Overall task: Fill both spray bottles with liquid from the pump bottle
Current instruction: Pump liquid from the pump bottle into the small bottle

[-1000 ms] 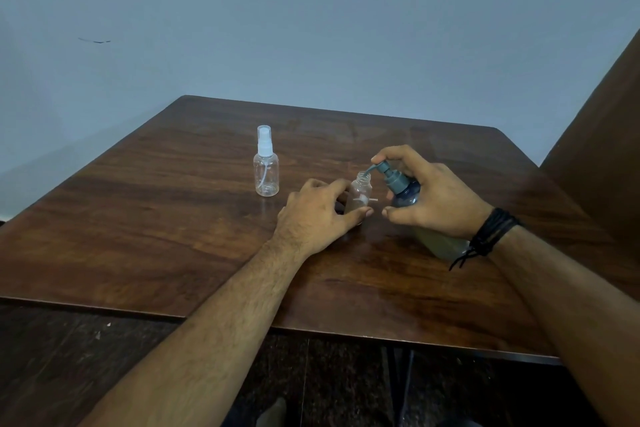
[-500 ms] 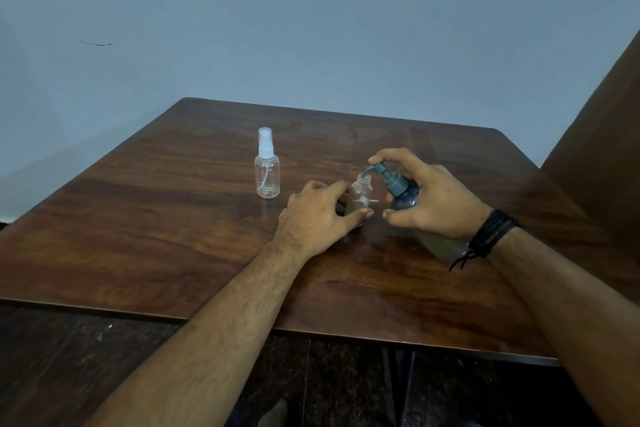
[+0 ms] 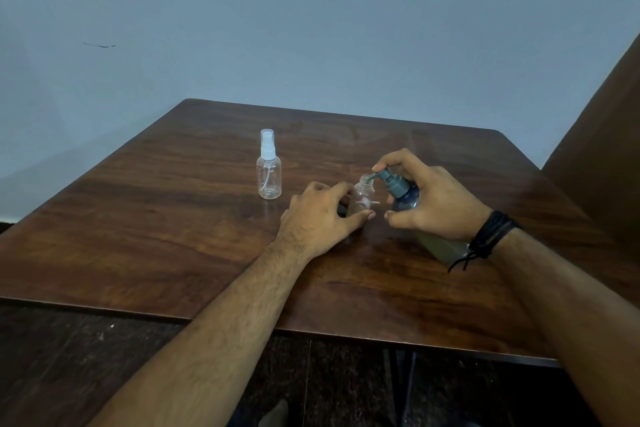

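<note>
Left hand grips the uncapped spray bottle, upright on the wooden surface; right hand wraps the pump bottle, forefinger on the pump head, bottle tilted so its long axis leans left and its spout sits at the open mouth. Hands close together, each clamped on its own bottle; spout-over-mouth alignment looks like what the next press depends on. Second spray bottle stands capped, apparently empty, just left of the left hand, nearer that one.
</note>
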